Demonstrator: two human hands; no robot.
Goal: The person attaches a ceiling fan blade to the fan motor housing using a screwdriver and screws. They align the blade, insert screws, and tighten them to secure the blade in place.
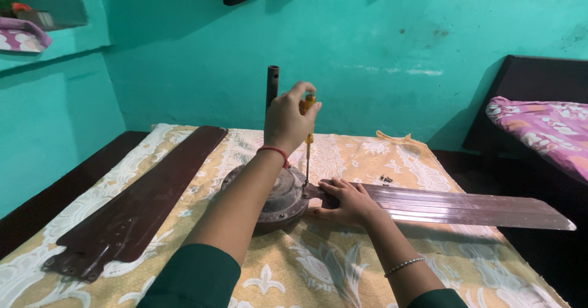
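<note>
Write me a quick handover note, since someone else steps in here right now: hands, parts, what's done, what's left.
Left hand grips the yellow-handled screwdriver upright, tip at the joint where the blade meets the fan motor hub.
Right hand presses flat on the root of the attached fan blade.
Loose fan blades lie stacked on the left of the patterned cloth; small screws lie behind the attached blade.
Done: one blade sits on the hub.
Left: the screw under the tip, and the loose blades are off the hub.

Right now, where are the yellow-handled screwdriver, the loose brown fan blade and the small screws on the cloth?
yellow-handled screwdriver [307, 155], head view, metal shaft.
loose brown fan blade [153, 191], head view, mid-blade.
small screws [386, 178], head view, the pair.
</note>
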